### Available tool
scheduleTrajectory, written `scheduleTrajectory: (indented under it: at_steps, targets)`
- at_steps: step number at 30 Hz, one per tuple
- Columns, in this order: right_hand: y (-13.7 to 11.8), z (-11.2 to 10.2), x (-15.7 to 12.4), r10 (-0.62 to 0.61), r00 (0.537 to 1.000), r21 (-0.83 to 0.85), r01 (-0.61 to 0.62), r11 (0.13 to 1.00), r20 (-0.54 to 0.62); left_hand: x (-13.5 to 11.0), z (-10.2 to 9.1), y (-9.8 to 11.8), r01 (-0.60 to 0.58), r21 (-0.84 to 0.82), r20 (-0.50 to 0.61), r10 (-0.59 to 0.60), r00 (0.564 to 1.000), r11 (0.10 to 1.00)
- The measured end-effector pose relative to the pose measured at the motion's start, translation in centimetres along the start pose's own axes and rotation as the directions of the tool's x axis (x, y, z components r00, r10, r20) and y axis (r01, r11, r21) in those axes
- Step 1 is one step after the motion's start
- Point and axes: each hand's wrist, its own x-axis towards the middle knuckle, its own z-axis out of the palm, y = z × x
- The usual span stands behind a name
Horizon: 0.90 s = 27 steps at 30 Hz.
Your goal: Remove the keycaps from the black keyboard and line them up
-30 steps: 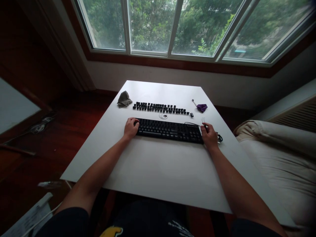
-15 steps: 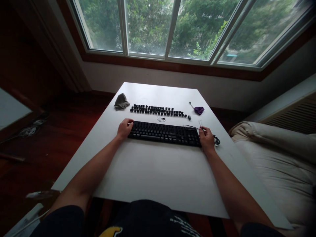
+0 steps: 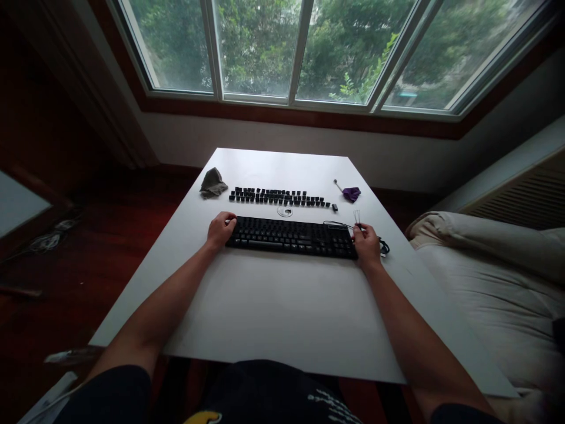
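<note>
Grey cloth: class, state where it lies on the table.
Head view: the grey cloth lies near the table's far left corner, just left of the loose keycaps, beyond the left hand.

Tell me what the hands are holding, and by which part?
The right hand pinches a thin wire tool by its lower end. The left hand lies curled on the keyboard's left end.

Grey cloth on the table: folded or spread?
Neither: the grey cloth is bunched in a heap, left of the keycap rows on the table.
</note>
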Motion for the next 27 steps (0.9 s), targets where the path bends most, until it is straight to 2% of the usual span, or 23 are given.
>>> scheduleTrajectory:
  at_steps: [4,11,14,18,27]
  targets:
    - [0.2,0.2,0.2,0.052,0.999,0.011,-0.052,0.999,-0.015,0.0,0.0,0.0,-0.009,0.004,-0.011,0.009,1.000,1.000]
    - [1.4,0.5,1.0,0.018,0.999,-0.060,-0.021,0.998,-0.050,-0.1,0.1,0.3,0.008,-0.023,-0.015,-0.008,1.000,1.000]
    - [1.9,0.8,1.7,-0.009,0.999,-0.044,0.007,0.999,-0.034,0.4,0.4,0.2,0.098,-0.046,-0.029,-0.100,0.995,0.994]
    - [2.3,1.1,2.5,0.004,1.000,-0.020,-0.004,1.000,-0.009,1.3,1.0,0.0,0.265,-0.052,-0.054,-0.267,0.962,0.963]
    - [2.1,1.0,2.8,-0.016,1.000,-0.012,0.016,1.000,-0.008,2.4,1.6,0.2,0.332,0.025,-0.077,-0.329,0.941,0.943]
